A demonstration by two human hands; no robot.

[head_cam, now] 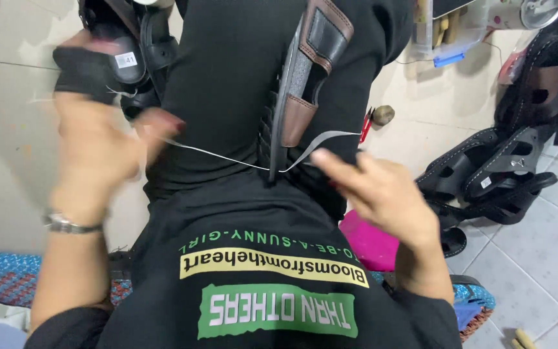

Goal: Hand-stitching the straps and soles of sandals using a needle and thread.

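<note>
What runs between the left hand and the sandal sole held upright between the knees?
In the head view, a thin pale thread stretches from the left hand to the edge of the sandal sole, crossing over the black clothing; nothing else lies between them.

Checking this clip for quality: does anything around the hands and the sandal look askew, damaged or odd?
Nothing looks damaged. The sandal stands on edge against the person's lap, with thread stretched from it to the left hand. The right hand hovers beside it. Finished sandals lie in a loose heap on the tiled floor. The left hand is motion-blurred.

Black sandals (pixel 495 171) heaped on tiled floor (pixel 537 271)
</note>
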